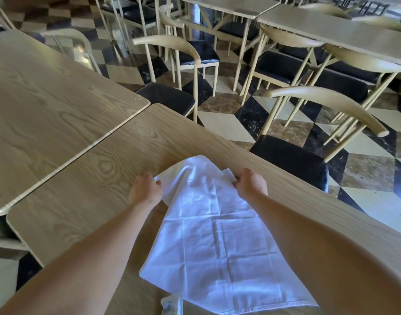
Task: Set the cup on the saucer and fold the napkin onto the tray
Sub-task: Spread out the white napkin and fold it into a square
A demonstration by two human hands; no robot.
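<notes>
A white cloth napkin [215,242] lies spread on the wooden table [99,183], creased into squares, its far end lifted and bunched. My left hand [146,188] pinches the napkin's far left corner. My right hand [250,183] grips the far right corner. Both forearms reach across the table on either side of the cloth. No cup, saucer or tray shows in the head view.
A second wooden table [47,105] butts against this one at the left. A small pale packet [172,304] lies at the near edge of the napkin. Chairs with dark seats [292,160] stand close along the table's far side, over a chequered floor.
</notes>
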